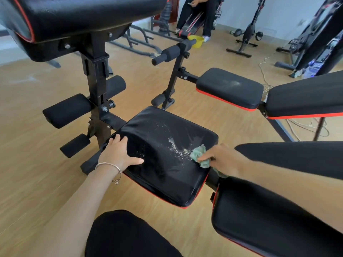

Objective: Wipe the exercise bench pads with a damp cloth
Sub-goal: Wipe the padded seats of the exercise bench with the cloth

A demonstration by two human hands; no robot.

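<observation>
At the frame's centre, the black seat pad (167,154) is being flanked by bare wood floor (37,145) at lower left, while another pad (269,219) is lying just beside its right edge. The left hand (118,154) is being pressed flat, fingers spread, on the pad's left corner. A green cloth (200,156) is being pinched in the right hand (222,160) near the right edge, beside pale specks (176,147). At upper centre, a yellow basin (196,40) is being left on the floor; its contents cannot be told.
</observation>
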